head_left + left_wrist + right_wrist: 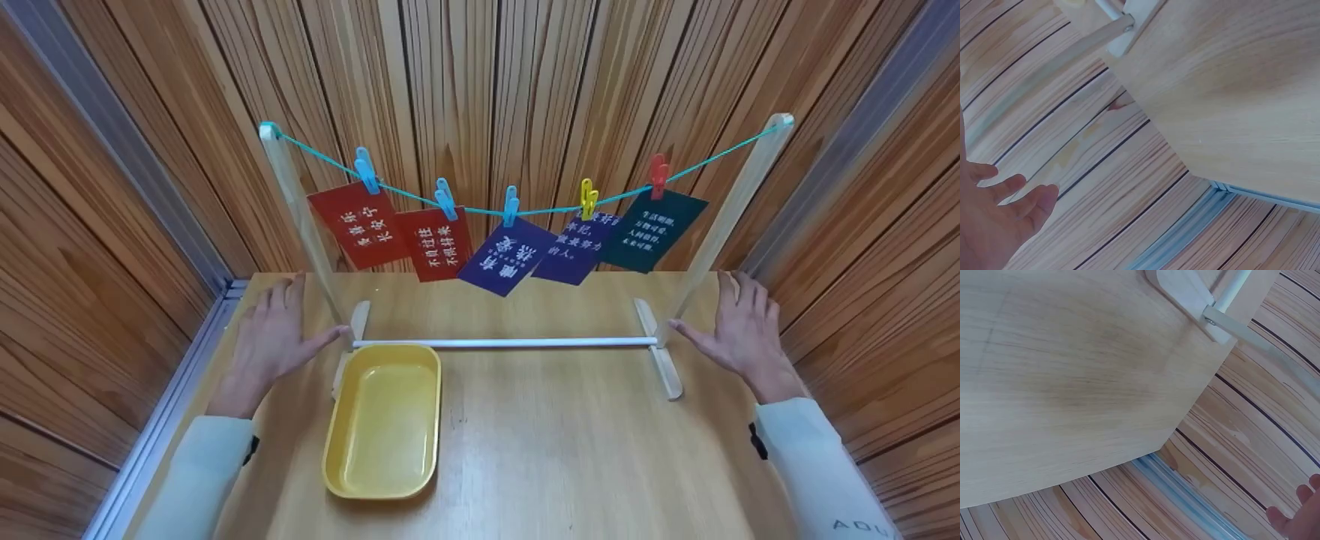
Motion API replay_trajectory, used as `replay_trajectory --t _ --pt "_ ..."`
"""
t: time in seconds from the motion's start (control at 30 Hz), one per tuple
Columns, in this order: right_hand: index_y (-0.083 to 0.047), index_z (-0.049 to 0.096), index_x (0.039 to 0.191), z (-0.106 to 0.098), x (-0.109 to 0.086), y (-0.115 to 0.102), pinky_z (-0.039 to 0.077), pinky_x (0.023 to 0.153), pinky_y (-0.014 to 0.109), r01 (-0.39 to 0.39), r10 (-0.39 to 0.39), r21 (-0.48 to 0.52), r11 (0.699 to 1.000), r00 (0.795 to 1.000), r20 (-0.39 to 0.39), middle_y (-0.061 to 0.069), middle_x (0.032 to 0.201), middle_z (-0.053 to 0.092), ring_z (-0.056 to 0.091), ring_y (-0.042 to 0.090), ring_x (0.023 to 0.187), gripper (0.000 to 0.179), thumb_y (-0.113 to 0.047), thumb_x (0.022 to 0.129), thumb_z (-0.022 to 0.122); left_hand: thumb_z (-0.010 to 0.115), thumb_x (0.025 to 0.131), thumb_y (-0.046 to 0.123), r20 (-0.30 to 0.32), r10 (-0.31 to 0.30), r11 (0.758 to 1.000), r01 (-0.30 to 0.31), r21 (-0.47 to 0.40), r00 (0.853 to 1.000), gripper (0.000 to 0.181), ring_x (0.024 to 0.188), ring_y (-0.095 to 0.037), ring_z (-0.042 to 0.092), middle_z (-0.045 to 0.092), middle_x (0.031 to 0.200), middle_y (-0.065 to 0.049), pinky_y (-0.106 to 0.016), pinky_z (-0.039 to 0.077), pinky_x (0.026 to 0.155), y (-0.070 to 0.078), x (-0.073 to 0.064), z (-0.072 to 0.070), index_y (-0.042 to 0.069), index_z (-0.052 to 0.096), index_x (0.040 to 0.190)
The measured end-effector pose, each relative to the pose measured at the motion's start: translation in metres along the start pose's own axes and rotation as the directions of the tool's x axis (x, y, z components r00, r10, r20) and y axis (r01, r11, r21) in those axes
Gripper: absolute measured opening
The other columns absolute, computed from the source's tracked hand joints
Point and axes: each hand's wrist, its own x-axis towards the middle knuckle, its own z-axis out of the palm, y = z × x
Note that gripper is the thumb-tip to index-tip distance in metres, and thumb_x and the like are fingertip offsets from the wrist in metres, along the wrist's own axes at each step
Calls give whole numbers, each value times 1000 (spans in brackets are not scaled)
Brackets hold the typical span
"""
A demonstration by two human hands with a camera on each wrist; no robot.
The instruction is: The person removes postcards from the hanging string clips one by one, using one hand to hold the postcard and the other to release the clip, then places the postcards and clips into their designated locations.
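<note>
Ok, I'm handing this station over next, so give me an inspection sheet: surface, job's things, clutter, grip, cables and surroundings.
Surface: table, light wood grain.
Job's things: rack with a sagging cyan cord; on it hang two red cards, two purple cards and one green card, held by three blue clips, one yellow clip and one red clip; yellow tray by the left foot, nothing seen inside.
Clutter: nothing seen.
Grip: left hand beside the left post, right hand beside the right post; neither holds anything; contact with the posts cannot be told.
Cables: nothing seen.
Surroundings: wood-patterned walls; metal strips at left and right.
</note>
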Motion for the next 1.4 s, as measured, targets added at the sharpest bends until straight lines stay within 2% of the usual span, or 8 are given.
replay_trajectory --t 0.17,0.27,0.43,0.73,0.93,1.13,1.3,1.4 --pt "-1 33 159 -3 -2 -2 31 111 75 26 -25 5 1000 992 -124 33 157 36 35 54 135 110 -73 84 70 56 91 80 -11 35 997 -34 75 999 104 133 -56 55 54 148 -33 -73 51 101 11 -3 -7 -3 45 153" --pt "1 43 152 0 -4 -3 43 103 68 77 -72 13 997 973 -219 32 142 50 46 48 121 100 -65 83 75 56 94 76 -37 71 989 -66 133 997 92 118 -54 65 65 134 -33 -65 61 89 18 -8 -12 -6 62 135" --pt "2 51 144 4 -5 -4 55 88 61 145 -128 27 989 936 -328 28 121 59 54 41 101 91 -52 79 84 58 95 72 -73 128 976 -112 186 989 81 115 -51 69 71 129 -29 -57 65 79 37 -11 -18 -2 69 127" --pt "1 53 143 2 -6 -13 61 68 57 183 -157 61 981 943 -293 25 114 67 66 40 90 83 -51 85 82 68 93 65 -158 228 965 -203 164 961 73 106 -42 75 76 122 -23 -54 66 78 76 -12 -27 3 69 131" --pt "-3 56 140 -4 -8 -18 54 61 30 154 -114 132 979 955 -273 23 103 76 73 37 78 74 -52 89 79 68 93 64 -231 234 972 -227 58 944 71 112 -39 75 73 131 -17 -52 66 81 102 -13 -26 8 65 137" --pt "-4 56 138 -5 -6 -39 58 75 29 73 -16 282 957 980 -199 22 113 75 75 38 94 68 -53 94 74 75 93 54 -371 262 957 -289 -18 891 63 116 -34 72 71 131 -15 -49 65 89 122 -19 -27 7 67 135" --pt "-2 55 139 -9 0 -52 44 76 5 45 12 373 927 989 -149 23 119 72 73 39 100 68 -53 96 72 76 92 51 -451 343 926 -377 17 824 61 117 -32 70 71 130 -15 -49 64 93 134 -15 -32 6 68 132" --pt "-3 53 140 -9 2 -57 44 80 0 30 22 408 913 992 -121 22 124 70 72 39 108 70 -55 97 70 79 91 47 -503 379 908 -417 41 777 57 118 -33 68 70 130 -17 -49 64 93 138 -13 -32 5 69 129"
